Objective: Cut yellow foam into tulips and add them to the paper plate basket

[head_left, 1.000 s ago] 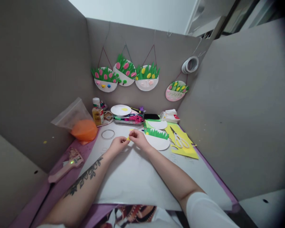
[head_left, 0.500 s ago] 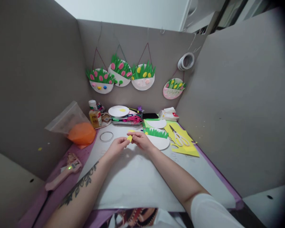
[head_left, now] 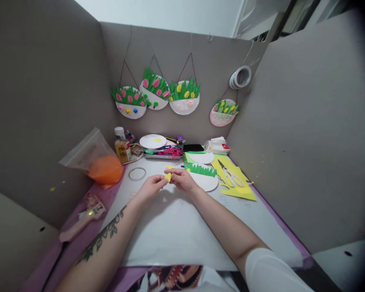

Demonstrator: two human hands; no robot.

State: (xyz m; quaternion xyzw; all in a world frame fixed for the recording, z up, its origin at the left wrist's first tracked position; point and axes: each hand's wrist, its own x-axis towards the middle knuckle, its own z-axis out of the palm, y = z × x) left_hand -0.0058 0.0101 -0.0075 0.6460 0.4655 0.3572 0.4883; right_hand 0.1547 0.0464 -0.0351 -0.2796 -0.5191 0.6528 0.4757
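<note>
Over the middle of the white-covered table, a small yellow paper piece is pinched between my two hands. My left hand grips its left side with thumb and fingers. On its other side, the fingers of my right hand close on it. Just beyond my right hand lies a white half paper plate with a green paper grass strip along its straight edge. Another yellow piece lies behind my fingers, partly hidden.
White-handled scissors rest on yellow paper at the right. At the left are a pink glue gun and a plastic bag with orange contents. A metal tray of supplies stands at the back. Plate baskets hang on the grey wall.
The yellow piece has turned slightly between my fingers and looks narrower. Both hands stay in nearly the same place; the whole view has shifted a little.
</note>
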